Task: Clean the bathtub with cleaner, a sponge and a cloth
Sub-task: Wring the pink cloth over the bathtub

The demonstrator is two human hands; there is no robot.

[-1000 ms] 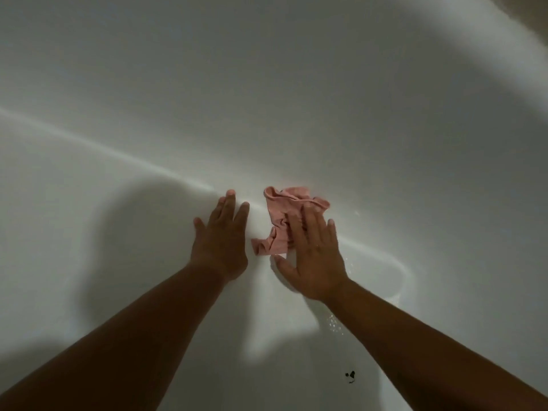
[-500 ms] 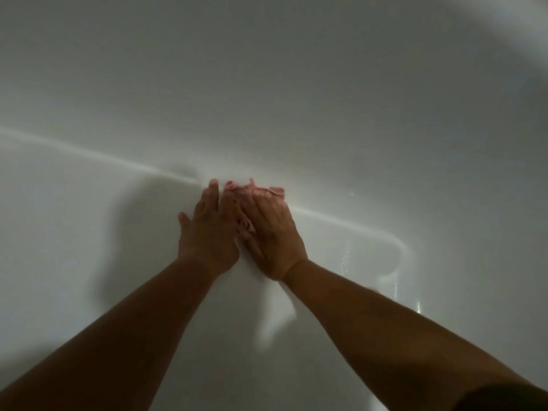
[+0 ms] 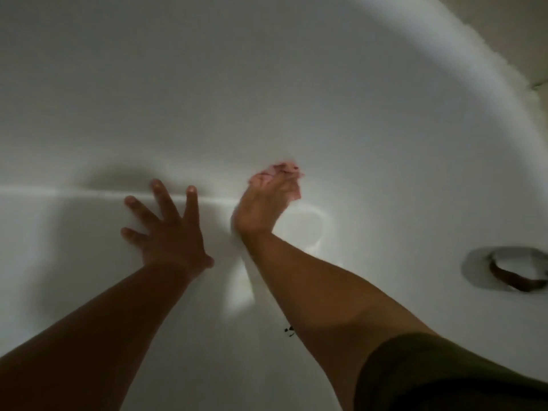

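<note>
I look down into a white bathtub (image 3: 267, 84) in dim light. My right hand (image 3: 264, 203) presses a crumpled pink cloth (image 3: 281, 170) against the tub surface where the floor curves up into the wall; only the cloth's far edge shows past my fingers. My left hand (image 3: 166, 229) lies flat on the tub floor to the left, fingers spread wide, holding nothing. The two hands are apart. No sponge or cleaner bottle is visible.
A metal drain (image 3: 510, 271) with a dark ring sits at the right edge. A small dark speck (image 3: 289, 330) lies on the tub floor by my right forearm. The tub rim (image 3: 444, 69) curves across the upper right, with tiled wall beyond.
My right hand has slid the cloth to the right, away from my left hand. My left hand's fingers have spread. The view has shifted so the drain shows at right.
</note>
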